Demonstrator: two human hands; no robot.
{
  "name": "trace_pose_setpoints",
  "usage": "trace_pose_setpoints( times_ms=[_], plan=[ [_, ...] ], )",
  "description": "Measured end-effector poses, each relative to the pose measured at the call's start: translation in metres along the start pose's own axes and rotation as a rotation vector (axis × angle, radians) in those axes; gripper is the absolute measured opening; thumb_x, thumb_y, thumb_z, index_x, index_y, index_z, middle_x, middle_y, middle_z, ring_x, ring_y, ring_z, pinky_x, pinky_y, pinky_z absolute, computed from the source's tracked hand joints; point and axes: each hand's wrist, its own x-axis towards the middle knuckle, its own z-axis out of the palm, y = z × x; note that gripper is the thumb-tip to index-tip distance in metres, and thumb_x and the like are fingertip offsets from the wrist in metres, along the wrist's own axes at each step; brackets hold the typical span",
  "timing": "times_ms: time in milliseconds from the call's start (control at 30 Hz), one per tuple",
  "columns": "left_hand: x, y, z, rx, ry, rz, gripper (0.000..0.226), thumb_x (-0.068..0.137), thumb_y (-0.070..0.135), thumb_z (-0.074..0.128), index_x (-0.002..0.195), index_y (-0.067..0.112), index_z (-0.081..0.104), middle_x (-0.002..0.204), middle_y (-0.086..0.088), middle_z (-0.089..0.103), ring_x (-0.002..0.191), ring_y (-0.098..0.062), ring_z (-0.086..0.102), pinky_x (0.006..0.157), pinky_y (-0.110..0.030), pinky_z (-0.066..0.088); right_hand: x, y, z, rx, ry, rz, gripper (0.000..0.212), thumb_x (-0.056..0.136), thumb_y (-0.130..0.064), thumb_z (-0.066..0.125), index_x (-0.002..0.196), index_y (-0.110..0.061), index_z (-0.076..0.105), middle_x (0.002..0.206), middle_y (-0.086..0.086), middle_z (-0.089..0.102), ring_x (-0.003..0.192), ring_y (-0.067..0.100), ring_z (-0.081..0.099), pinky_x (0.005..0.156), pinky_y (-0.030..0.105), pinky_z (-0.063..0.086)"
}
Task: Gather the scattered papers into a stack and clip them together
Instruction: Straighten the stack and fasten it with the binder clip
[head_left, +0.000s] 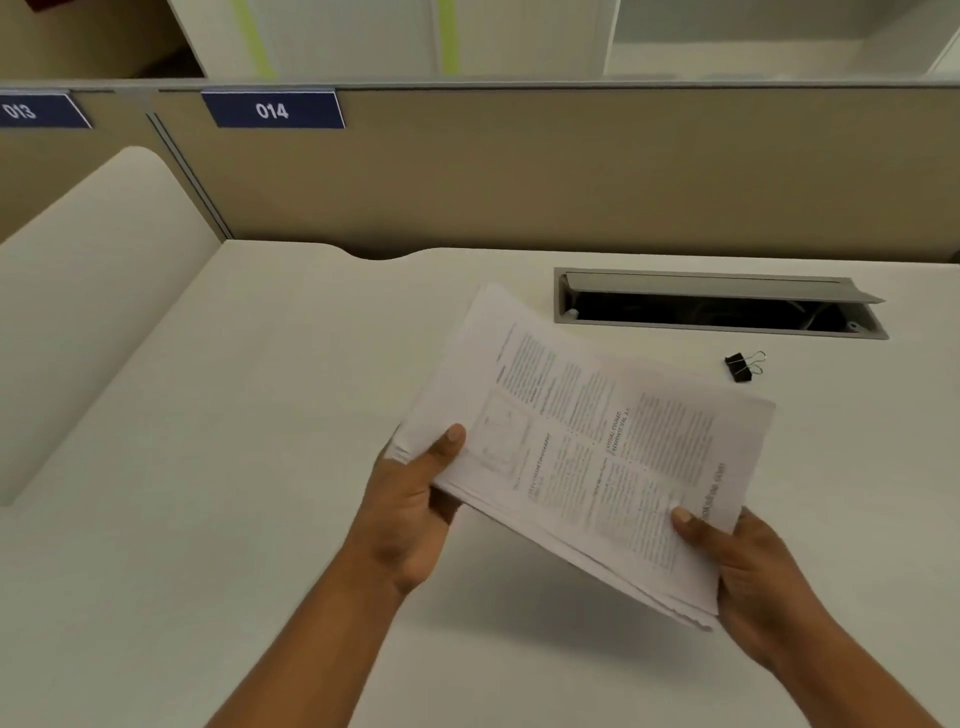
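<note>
A stack of printed white papers (587, 441) is lifted off the desk, tilted, its shadow below it. My left hand (415, 493) grips the stack's left edge, thumb on top and fingers underneath. My right hand (743, 566) grips the near right corner, thumb pressed on the top sheet. The sheets' near edges are slightly uneven. A black binder clip (744, 365) with silver handles lies on the desk beyond the stack's far right corner, apart from both hands.
The white desk (260, 441) spreads to the left and front. An open grey cable tray (717, 306) is set into the desk behind the clip. A tan partition (519, 171) with a "014" label closes the back. A neighbouring desk lies to the left.
</note>
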Motion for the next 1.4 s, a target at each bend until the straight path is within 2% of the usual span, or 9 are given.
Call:
trace_pose_setpoints(
  times_ms=[100,267,533,700,867,1000,1167,1333,1400],
  plan=[
    [0.006,0.012,-0.019,0.160,-0.134,-0.093,0.041,0.094,0.029,0.063,0.132,0.017,0.066,0.134,-0.011,0.067,0.122,-0.032,0.065,0.093,-0.039,0.059,0.007,-0.015,-0.016,-0.170,0.018,-0.115,0.056,0.058,-0.032,0.089,0.108,-0.015,0.070,0.105,0.005,0.079,0.092,0.025,0.076,0.065,0.027,0.061],
    [0.025,0.014,-0.022,0.600,-0.115,-0.128,0.049,0.082,0.025,0.075,0.129,0.017,0.064,0.124,-0.002,0.074,0.116,-0.027,0.069,0.091,-0.037,0.060,0.018,-0.033,-0.019,-0.282,0.034,-0.279,0.019,0.084,-0.004,0.066,0.099,-0.016,0.071,0.095,-0.010,0.080,0.086,0.010,0.075,0.065,0.016,0.059],
    [0.044,-0.011,-0.019,0.778,-0.030,0.153,0.031,0.084,0.005,0.077,0.111,0.018,0.074,0.104,-0.006,0.078,0.104,-0.029,0.073,0.083,-0.041,0.063,0.031,-0.040,-0.012,-0.373,0.001,-0.485,0.041,0.082,0.007,0.069,0.097,-0.032,0.073,0.094,-0.007,0.078,0.093,0.013,0.074,0.069,0.024,0.061],
    [0.038,-0.016,-0.014,0.648,0.074,0.217,0.040,0.072,0.034,0.089,0.107,0.023,0.075,0.103,0.000,0.079,0.099,-0.019,0.074,0.076,-0.030,0.062,0.035,-0.038,-0.009,-0.407,0.051,-0.467,0.034,0.083,0.006,0.071,0.093,-0.026,0.069,0.078,-0.022,0.076,0.079,-0.003,0.072,0.062,0.010,0.054],
    [0.038,-0.005,0.000,0.571,0.050,0.343,0.073,0.064,0.082,0.066,0.096,0.017,0.074,0.091,0.008,0.079,0.085,-0.010,0.073,0.065,-0.017,0.054,0.038,-0.043,-0.008,-0.419,0.043,-0.509,0.031,0.084,0.004,0.070,0.094,-0.025,0.070,0.077,-0.023,0.075,0.075,-0.006,0.069,0.061,0.008,0.051],
    [0.039,-0.001,0.007,0.609,0.090,0.343,0.032,0.085,0.049,0.059,0.092,0.022,0.075,0.087,0.016,0.077,0.079,-0.004,0.070,0.063,-0.014,0.052,0.040,-0.049,-0.005,-0.377,-0.010,-0.524,0.011,0.089,-0.018,0.070,0.100,-0.021,0.072,0.079,-0.017,0.077,0.071,-0.002,0.068,0.058,0.009,0.050],
    [0.040,-0.001,0.007,0.650,0.106,0.297,0.021,0.085,0.037,0.059,0.095,0.029,0.075,0.090,0.017,0.076,0.082,-0.005,0.069,0.063,-0.018,0.054,0.040,-0.053,-0.002,-0.272,-0.058,-0.474,0.056,0.065,-0.083,0.061,0.088,-0.036,0.079,0.081,-0.012,0.073,0.080,0.003,0.066,0.069,0.014,0.050],
    [0.040,-0.003,-0.005,0.739,0.005,0.269,0.033,0.072,0.039,0.085,0.102,0.030,0.074,0.097,0.013,0.077,0.094,-0.009,0.072,0.068,-0.020,0.059,0.045,-0.052,-0.004,-0.356,-0.002,-0.477,0.019,0.078,-0.037,0.076,0.091,-0.024,0.073,0.078,-0.017,0.077,0.077,0.003,0.073,0.062,0.011,0.053],
    [0.041,-0.008,-0.012,0.761,0.041,0.229,0.029,0.075,0.023,0.086,0.101,0.032,0.075,0.098,0.006,0.079,0.096,-0.014,0.074,0.074,-0.029,0.063,0.045,-0.049,-0.007,-0.386,0.005,-0.466,0.032,0.066,-0.043,0.080,0.090,-0.025,0.072,0.079,-0.017,0.078,0.082,0.004,0.074,0.062,0.012,0.055]
  ],
)
